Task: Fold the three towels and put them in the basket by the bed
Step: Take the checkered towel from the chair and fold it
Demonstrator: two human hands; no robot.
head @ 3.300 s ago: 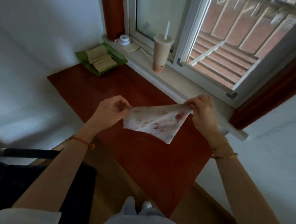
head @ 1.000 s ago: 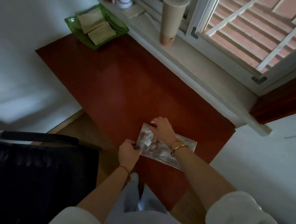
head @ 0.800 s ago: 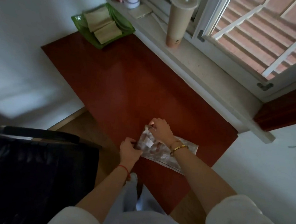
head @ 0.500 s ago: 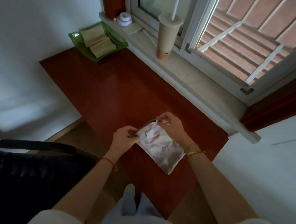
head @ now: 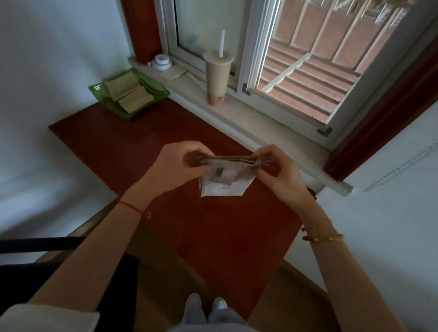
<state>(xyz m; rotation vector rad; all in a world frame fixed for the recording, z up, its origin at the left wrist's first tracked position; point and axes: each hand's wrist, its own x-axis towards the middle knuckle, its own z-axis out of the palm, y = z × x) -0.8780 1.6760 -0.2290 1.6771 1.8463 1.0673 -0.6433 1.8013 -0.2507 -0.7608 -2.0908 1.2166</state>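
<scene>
Your left hand (head: 176,166) and right hand (head: 277,170) pinch the towel (head: 225,178) by its folded top edge above the tabletop (head: 223,233); it looks light, limp, so hold both corners.

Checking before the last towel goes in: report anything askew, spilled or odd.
Nothing spilled. The cup stands upright on the sill. Two folded towels lie in the basket. Both hands hold the towel, its lower edge hanging uneven.

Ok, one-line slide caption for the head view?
Both hands, left and right, hold a folded patterned towel above the red table.
</scene>
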